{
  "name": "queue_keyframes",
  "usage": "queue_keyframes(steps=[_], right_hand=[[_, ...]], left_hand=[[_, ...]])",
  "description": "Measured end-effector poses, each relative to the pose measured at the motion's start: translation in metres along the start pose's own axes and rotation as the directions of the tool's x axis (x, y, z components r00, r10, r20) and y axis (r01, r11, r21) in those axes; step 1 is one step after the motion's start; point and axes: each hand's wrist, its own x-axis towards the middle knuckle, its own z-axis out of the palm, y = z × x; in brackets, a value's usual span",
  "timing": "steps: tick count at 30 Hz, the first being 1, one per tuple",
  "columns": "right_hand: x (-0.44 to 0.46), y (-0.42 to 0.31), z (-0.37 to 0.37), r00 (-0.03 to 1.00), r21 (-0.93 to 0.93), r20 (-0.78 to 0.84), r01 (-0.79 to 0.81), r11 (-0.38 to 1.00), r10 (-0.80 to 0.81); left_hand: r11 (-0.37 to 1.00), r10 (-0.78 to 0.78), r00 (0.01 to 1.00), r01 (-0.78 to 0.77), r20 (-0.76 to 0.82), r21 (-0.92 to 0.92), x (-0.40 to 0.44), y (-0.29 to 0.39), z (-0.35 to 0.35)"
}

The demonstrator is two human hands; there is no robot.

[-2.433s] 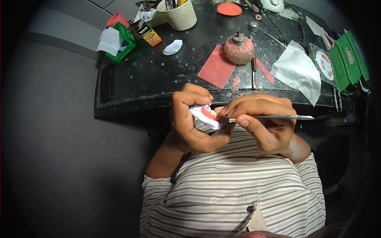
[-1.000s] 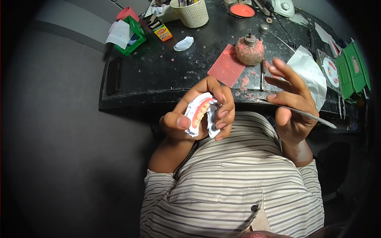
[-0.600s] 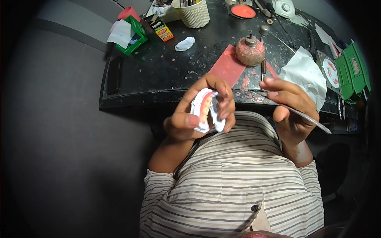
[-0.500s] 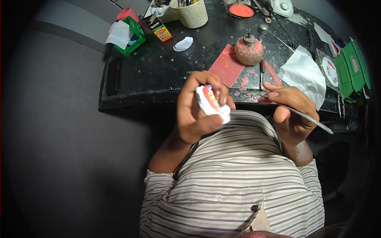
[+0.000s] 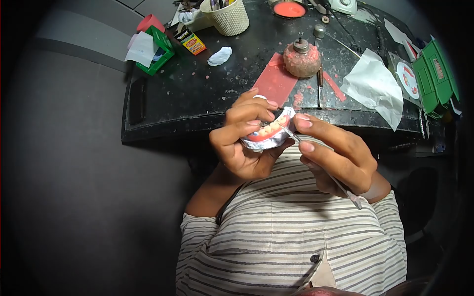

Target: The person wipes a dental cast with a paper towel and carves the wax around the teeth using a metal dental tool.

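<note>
In my left hand (image 5: 245,143) is a white plaster dental model (image 5: 269,144) that carries pink wax and a row of cream teeth. The fingers curl over its far side, and the thumb supports it underneath. My right hand (image 5: 340,155) pinches a thin metal wax carver (image 5: 341,186). The carver's tip meets the pink wax beside the teeth, at the model's right end. Its other end sticks out below my right hand, over the striped shirt. Part of the model is hidden behind my left fingers.
On the black bench (image 5: 182,93) lie a pink wax sheet (image 5: 274,81), a wax-spattered spirit burner (image 5: 301,60), a brown-handled knife (image 5: 320,86) and crumpled white paper (image 5: 377,84). A green box (image 5: 437,79) stands right; a white basket (image 5: 229,19) stands at the back.
My left hand has turned the model so its teeth face upward. My right hand has moved left, bringing the carver's tip from near the bench edge onto the model.
</note>
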Motion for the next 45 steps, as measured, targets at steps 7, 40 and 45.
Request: queue_keyframes(steps=[7,40,45], right_hand=[[-0.003,0.005,0.002,0.995,0.039,0.066,0.074,0.996,-0.077],[-0.007,0.003,-0.001,0.997,0.098,-0.002,-0.073,0.993,0.073],[-0.012,0.007,0.004,0.991,0.172,-0.064,-0.108,0.979,0.12]], left_hand=[[0.999,0.01,0.999,-0.012,0.048,0.05,-0.006,-0.004,-0.008],[0.956,0.095,0.989,-0.122,0.112,0.268,0.0,0.009,-0.018],[0.906,0.102,0.984,-0.153,0.146,0.394,0.0,0.012,-0.02]])
